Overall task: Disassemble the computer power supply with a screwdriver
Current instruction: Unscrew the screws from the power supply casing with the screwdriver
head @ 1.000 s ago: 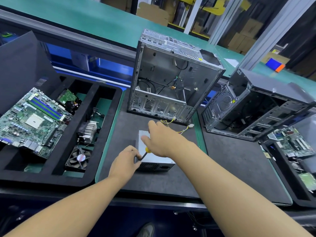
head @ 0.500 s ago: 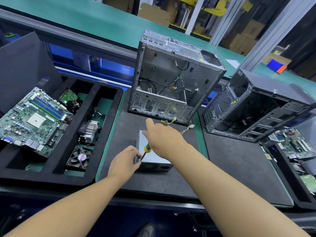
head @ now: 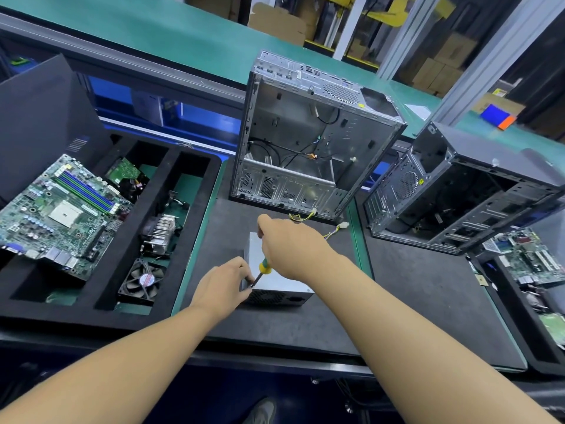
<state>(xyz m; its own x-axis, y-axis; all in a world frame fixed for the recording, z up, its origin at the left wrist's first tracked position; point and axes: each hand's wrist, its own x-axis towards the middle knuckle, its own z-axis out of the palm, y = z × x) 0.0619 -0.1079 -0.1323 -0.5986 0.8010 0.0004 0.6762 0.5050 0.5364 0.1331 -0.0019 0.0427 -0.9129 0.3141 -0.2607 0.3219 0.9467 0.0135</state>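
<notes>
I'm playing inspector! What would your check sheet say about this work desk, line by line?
Surface: black mat under the job.
Job's things: supply lies flat on the mat; screwdriver tip at its near-left corner.
Clutter: open case behind, second case to the right; tray at left holds a motherboard, heatsink and fan.
Hands: right hand grips the screwdriver; left hand has fingers curled by the tip, what they pinch is unclear.
Cables: yellow wires on the mat between supply and case.
Surroundings: green conveyor, cardboard boxes beyond.
</notes>
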